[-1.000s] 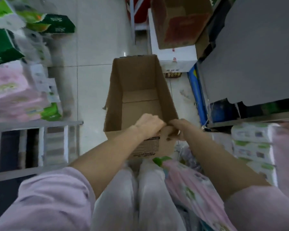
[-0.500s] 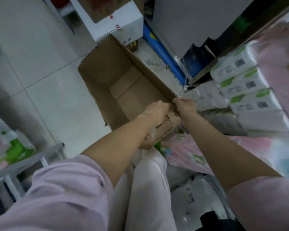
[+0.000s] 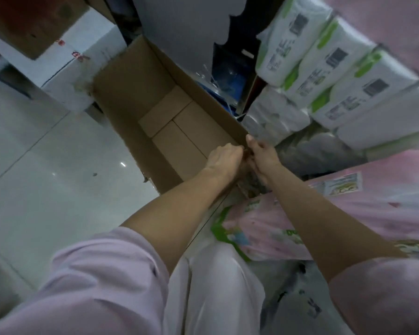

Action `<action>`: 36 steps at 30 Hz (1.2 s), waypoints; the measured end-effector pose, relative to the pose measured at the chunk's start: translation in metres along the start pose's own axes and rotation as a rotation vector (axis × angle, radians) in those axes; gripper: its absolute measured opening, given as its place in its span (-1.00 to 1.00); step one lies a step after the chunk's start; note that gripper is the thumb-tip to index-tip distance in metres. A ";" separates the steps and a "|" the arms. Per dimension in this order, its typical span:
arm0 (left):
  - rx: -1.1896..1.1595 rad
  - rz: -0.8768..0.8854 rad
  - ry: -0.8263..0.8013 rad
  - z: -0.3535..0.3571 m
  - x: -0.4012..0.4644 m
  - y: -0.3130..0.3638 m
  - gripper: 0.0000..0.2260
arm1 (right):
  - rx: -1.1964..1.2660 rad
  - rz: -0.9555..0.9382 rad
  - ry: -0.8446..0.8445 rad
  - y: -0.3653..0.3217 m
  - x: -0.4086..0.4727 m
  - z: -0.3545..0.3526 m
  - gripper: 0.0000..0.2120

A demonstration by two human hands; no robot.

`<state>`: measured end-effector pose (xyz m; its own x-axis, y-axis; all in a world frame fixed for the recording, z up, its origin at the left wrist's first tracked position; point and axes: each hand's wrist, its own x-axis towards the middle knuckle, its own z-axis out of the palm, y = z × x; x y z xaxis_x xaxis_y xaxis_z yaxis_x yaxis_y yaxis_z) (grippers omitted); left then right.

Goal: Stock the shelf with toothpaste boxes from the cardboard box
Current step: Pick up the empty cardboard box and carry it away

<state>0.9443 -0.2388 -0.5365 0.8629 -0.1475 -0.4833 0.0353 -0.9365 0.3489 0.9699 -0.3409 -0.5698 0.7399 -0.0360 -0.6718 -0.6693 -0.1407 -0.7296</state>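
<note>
Both hands meet at the near corner of the open cardboard box: left hand fingers curled over its rim, right hand fingers pinching the edge.

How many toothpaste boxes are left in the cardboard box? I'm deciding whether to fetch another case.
0. The cardboard box shows only its bare bottom flaps. The left hand and right hand grip its near corner, which could hide something small.
</note>
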 end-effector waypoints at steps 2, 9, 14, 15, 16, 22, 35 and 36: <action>-0.036 0.010 0.016 0.014 0.023 0.001 -0.75 | 0.053 -0.011 0.006 0.009 0.022 -0.001 -0.61; -0.230 0.082 -0.012 0.044 0.084 -0.006 -0.75 | -0.150 -0.061 -0.029 0.027 0.081 -0.019 -0.47; -0.298 0.018 0.105 0.046 0.103 -0.008 -0.72 | 0.185 -0.044 -0.111 0.023 0.077 -0.016 -0.63; -0.319 -0.005 0.128 0.046 0.108 -0.010 -0.73 | 0.237 -0.037 -0.122 0.028 0.077 -0.012 -0.62; -0.330 -0.020 0.137 0.047 0.114 -0.013 -0.75 | 0.263 -0.034 -0.139 0.033 0.079 -0.008 -0.62; -0.232 0.014 0.047 0.068 0.131 -0.028 -0.75 | 0.318 0.028 -0.147 0.062 0.091 0.001 -0.64; -0.285 0.096 -0.020 0.091 0.147 -0.040 -0.65 | 0.486 0.077 -0.058 0.075 0.100 0.000 -0.65; -0.349 0.082 -0.030 0.093 0.145 -0.043 -0.62 | 0.477 0.083 -0.059 0.074 0.099 -0.001 -0.65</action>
<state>1.0216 -0.2490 -0.6963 0.8548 -0.2322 -0.4641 0.1411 -0.7567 0.6383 0.9941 -0.3561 -0.6903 0.6865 0.0301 -0.7265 -0.6930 0.3296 -0.6412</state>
